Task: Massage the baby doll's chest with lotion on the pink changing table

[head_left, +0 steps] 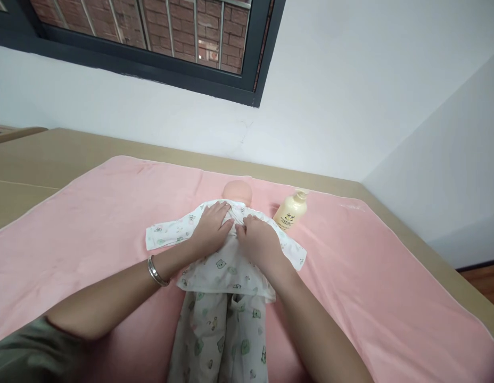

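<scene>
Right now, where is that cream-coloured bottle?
In the head view the cream-coloured bottle lies on the pink blanket, just right of the doll and beyond the person's right hand.

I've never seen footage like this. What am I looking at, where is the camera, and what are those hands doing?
There is no machine here: these are a person's own two bare hands, filmed by a camera worn on their head, looking forward and down. That is why the arms reach in from the bottom edge. On a pink blanket lies a baby doll, face up, dressed in a white printed top and matching trousers. The left hand, with a bracelet on its wrist, and the right hand both rest flat on the doll's chest, fingers at the top's neckline. Neither hand clearly grips anything. A cream pump bottle lies beside the doll's head.
</scene>
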The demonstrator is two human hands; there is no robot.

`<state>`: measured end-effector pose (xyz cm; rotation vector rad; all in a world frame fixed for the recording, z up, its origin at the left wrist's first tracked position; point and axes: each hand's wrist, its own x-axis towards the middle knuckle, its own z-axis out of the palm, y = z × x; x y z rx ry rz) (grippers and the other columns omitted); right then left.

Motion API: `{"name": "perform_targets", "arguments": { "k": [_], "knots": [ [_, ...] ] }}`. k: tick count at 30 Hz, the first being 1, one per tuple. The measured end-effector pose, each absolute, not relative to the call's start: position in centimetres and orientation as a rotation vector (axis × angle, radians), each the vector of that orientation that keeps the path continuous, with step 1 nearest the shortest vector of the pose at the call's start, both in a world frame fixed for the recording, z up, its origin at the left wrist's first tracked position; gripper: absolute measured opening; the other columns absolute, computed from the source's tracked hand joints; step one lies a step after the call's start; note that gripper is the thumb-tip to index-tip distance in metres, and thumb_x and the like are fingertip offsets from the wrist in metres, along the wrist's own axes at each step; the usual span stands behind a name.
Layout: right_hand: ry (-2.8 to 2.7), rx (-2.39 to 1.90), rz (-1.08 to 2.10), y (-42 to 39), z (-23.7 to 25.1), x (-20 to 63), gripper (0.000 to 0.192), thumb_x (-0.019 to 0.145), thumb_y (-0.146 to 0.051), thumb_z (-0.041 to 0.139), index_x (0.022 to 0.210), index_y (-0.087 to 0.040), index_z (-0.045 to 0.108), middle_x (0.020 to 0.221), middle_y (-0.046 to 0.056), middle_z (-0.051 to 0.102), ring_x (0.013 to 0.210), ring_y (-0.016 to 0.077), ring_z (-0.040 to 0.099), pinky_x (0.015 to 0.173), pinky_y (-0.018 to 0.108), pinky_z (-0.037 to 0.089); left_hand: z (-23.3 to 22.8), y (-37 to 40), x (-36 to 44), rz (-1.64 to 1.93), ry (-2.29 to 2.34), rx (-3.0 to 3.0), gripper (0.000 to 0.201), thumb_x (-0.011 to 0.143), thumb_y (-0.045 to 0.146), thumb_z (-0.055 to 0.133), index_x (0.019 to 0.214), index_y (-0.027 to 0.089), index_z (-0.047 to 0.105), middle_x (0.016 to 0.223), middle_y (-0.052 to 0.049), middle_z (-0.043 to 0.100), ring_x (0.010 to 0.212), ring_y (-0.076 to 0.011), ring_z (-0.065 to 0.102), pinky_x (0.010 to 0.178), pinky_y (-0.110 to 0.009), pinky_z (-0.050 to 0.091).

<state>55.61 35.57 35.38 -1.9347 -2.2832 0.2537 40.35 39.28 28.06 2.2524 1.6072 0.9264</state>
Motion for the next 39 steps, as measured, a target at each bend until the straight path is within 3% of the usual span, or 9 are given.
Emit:
{"name": "perform_targets", "arguments": {
  "k": [3, 6, 9, 13, 21, 26, 33, 39],
  "knots": [
    [-2.204, -1.943, 0.314, 36.2, 35.0, 56.0, 0.03, 0.105, -0.033, 0.043, 0.104, -0.019, 0.068, 0.105, 0.009, 0.073, 0.096, 0.0249, 0.067, 0.076, 0.033, 0.044, 28.0, 38.7, 40.7, 0.932, 1.635, 2.273, 0.053, 0.1, 0.033, 0.033, 0.144, 0.011, 0.054, 0.153, -0.017, 0.055, 0.147, -0.0343, 0.044, 0.123, -0.06, 0.031],
    [-2.163, -1.916, 0.347, 36.7, 34.6, 56.3, 0.029, 0.104, -0.034, 0.043, 0.105, -0.019, 0.067, 0.108, 0.009, 0.073, 0.097, 0.0247, 0.067, 0.076, 0.033, 0.044, 28.0, 37.1, 41.4, 0.94, 1.671, 2.346, 0.053, 0.099, 0.03, 0.033, 0.143, 0.007, 0.053, 0.152, -0.021, 0.055, 0.148, -0.0369, 0.042, 0.122, -0.06, 0.033],
    [-2.169, -1.868, 0.328, 37.0, 34.4, 56.2, 0.029, 0.102, -0.029, 0.042, 0.106, -0.018, 0.068, 0.114, 0.011, 0.072, 0.111, 0.0265, 0.064, 0.092, 0.036, 0.044, 27.9, 35.2, 42.0, 0.942, 1.671, 2.461, 0.053, 0.098, 0.03, 0.038, 0.145, 0.008, 0.051, 0.154, -0.022, 0.052, 0.15, -0.0395, 0.039, 0.121, -0.061, 0.034],
    [-2.219, -1.814, 0.258, 37.3, 34.1, 56.2, 0.031, 0.1, -0.025, 0.042, 0.11, -0.014, 0.069, 0.126, 0.016, 0.069, 0.135, 0.0301, 0.05, 0.117, 0.045, 0.029, 27.9, 33.8, 42.1, 0.871, 1.668, 2.538, 0.056, 0.096, 0.032, 0.043, 0.147, 0.009, 0.049, 0.156, -0.023, 0.05, 0.15, -0.0407, 0.039, 0.121, -0.062, 0.035],
    [-2.188, -1.849, 0.257, 37.8, 33.2, 56.3, 0.046, 0.101, -0.028, 0.041, 0.135, -0.004, 0.061, 0.149, 0.021, 0.054, 0.145, 0.0332, 0.041, 0.121, 0.045, 0.027, 28.2, 34.6, 41.7, 0.901, 1.629, 2.507, 0.055, 0.101, 0.038, 0.037, 0.144, 0.006, 0.051, 0.156, -0.025, 0.048, 0.151, -0.0393, 0.038, 0.12, -0.061, 0.037],
    [-2.223, -1.858, 0.228, 37.5, 33.3, 56.0, 0.043, 0.105, -0.029, 0.038, 0.131, -0.005, 0.063, 0.149, 0.021, 0.054, 0.146, 0.033, 0.041, 0.121, 0.045, 0.027, 28.0, 36.6, 40.6, 0.923, 1.606, 2.472, 0.052, 0.102, 0.038, 0.037, 0.143, 0.01, 0.052, 0.152, -0.022, 0.053, 0.148, -0.0373, 0.043, 0.12, -0.062, 0.038],
    [-2.221, -1.891, 0.11, 36.0, 34.5, 55.0, 0.035, 0.105, -0.029, 0.041, 0.115, -0.008, 0.067, 0.12, 0.019, 0.069, 0.121, 0.0329, 0.059, 0.107, 0.041, 0.039, 28.6, 38.7, 39.7, 0.757, 1.696, 2.446, 0.059, 0.102, 0.037, 0.03, 0.14, 0.0, 0.054, 0.148, -0.026, 0.056, 0.144, -0.0363, 0.047, 0.121, -0.054, 0.039],
    [-2.264, -1.921, 0.048, 35.0, 35.2, 54.8, 0.027, 0.104, -0.026, 0.044, 0.104, -0.011, 0.067, 0.1, 0.015, 0.071, 0.104, 0.0291, 0.064, 0.097, 0.038, 0.042, 29.1, 38.7, 39.9, 0.746, 1.736, 2.425, 0.058, 0.101, 0.037, 0.033, 0.142, 0.001, 0.054, 0.149, -0.023, 0.057, 0.142, -0.0347, 0.05, 0.121, -0.052, 0.039]
  ]
}}
